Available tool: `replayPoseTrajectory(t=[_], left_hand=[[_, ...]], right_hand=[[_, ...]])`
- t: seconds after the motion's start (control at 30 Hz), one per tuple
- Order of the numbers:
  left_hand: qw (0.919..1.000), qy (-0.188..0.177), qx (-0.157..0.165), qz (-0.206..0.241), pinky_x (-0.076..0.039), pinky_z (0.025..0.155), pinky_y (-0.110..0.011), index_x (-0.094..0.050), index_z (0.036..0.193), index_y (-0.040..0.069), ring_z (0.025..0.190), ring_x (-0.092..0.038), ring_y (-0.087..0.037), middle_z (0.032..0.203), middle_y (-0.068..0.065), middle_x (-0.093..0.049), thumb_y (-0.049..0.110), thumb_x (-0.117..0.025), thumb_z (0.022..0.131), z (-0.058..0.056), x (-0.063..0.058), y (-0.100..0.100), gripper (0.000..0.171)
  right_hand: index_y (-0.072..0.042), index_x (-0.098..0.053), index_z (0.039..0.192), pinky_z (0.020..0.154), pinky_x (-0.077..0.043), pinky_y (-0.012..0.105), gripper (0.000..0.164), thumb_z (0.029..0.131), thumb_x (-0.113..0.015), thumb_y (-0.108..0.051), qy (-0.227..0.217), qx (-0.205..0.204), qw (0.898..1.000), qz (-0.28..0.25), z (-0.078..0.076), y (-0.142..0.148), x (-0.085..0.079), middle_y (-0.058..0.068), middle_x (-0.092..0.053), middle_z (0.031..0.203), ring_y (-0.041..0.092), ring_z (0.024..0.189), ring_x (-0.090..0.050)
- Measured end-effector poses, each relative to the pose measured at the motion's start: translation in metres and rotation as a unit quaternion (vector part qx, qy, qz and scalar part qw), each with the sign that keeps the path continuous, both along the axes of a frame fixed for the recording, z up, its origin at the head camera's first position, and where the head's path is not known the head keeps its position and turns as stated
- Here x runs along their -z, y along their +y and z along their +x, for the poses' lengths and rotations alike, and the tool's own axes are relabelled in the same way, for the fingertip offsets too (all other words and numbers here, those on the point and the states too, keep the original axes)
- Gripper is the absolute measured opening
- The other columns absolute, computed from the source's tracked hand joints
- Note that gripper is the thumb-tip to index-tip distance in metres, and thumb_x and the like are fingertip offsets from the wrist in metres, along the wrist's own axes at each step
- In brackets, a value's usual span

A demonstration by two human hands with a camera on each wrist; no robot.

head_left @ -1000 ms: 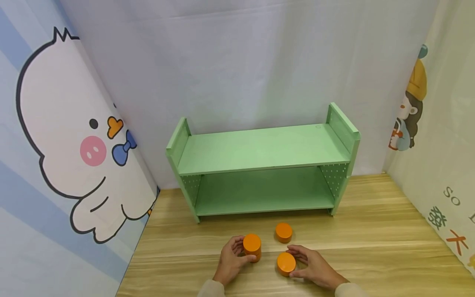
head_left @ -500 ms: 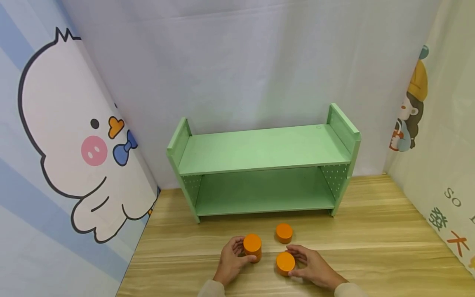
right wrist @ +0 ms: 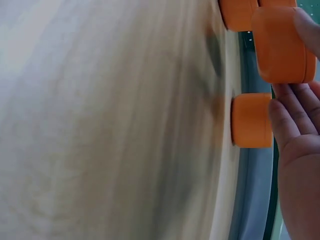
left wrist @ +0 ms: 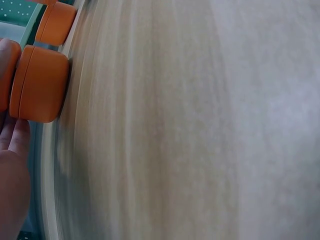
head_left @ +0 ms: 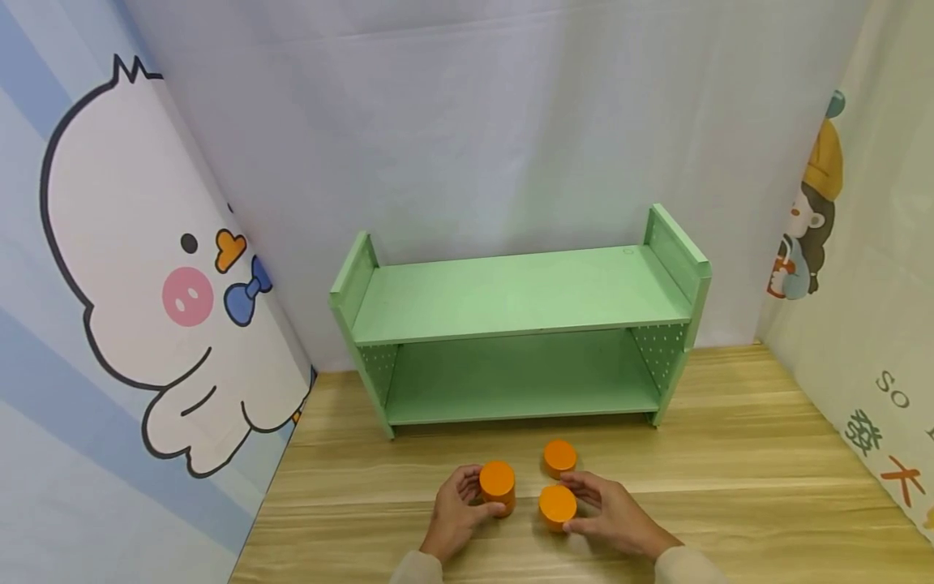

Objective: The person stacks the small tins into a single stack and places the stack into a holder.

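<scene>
Small round orange containers with flat tops are on and above the wooden tabletop. Two of them form an upright stack point(head_left: 497, 480), and my left hand point(head_left: 456, 513) curls thumb and fingers round it. In the left wrist view, the lower container point(left wrist: 42, 82) rests on the wood. My right hand point(head_left: 611, 519) pinches another orange container point(head_left: 558, 506) between thumb and fingers; in the right wrist view this held container point(right wrist: 280, 45) is clear of the tabletop. Just beyond it a further orange container point(head_left: 559, 458) stands alone on the table, close to my right fingertips.
A green two-tier shelf point(head_left: 521, 296) stands behind the containers, with raised side panels and a lower board point(head_left: 521, 377). The wooden table point(head_left: 744, 487) extends to both sides. Printed cloth walls point(head_left: 131, 243) close in the left, back and right.
My right hand has lifted its orange container off the table and carried it slightly away from me and left. The left hand and its stack have stayed in place.
</scene>
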State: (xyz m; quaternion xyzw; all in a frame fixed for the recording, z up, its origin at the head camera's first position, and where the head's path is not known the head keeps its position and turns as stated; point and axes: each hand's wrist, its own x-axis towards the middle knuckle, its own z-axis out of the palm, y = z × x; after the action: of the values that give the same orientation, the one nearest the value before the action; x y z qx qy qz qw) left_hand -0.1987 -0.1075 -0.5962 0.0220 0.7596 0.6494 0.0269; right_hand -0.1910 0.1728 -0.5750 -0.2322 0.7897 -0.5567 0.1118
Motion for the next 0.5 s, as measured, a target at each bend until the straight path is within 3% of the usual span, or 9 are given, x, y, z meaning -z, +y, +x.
replayPoseTrajectory(t=[0.3,0.5], left_hand=[[1.0,0.007,0.005,0.003,-0.052,0.1,-0.041,-0.056,0.123,-0.009,0.116,-0.06,-0.035,0.123,-0.017,-0.063,-0.002,-0.087,0.073,0.0,0.0,0.0,0.06],[0.9998,0.003,0.006,0.019,-0.052,0.101,-0.039,-0.056,0.125,-0.007,0.118,-0.059,-0.033,0.125,-0.016,-0.063,0.0,-0.087,0.073,0.002,-0.001,-0.001,0.061]], right_hand=[[0.013,-0.049,0.136,0.103,-0.048,0.039,0.07,0.084,-0.082,-0.02,0.033,-0.004,0.999,0.013,-0.004,-0.001,-0.008,0.031,-0.055,0.135,0.044,0.121,-0.055],[0.016,-0.048,0.135,0.103,-0.048,0.044,0.068,0.085,-0.081,-0.016,0.058,-0.014,0.998,-0.004,-0.007,-0.002,-0.013,0.034,-0.054,0.134,0.044,0.12,-0.056]])
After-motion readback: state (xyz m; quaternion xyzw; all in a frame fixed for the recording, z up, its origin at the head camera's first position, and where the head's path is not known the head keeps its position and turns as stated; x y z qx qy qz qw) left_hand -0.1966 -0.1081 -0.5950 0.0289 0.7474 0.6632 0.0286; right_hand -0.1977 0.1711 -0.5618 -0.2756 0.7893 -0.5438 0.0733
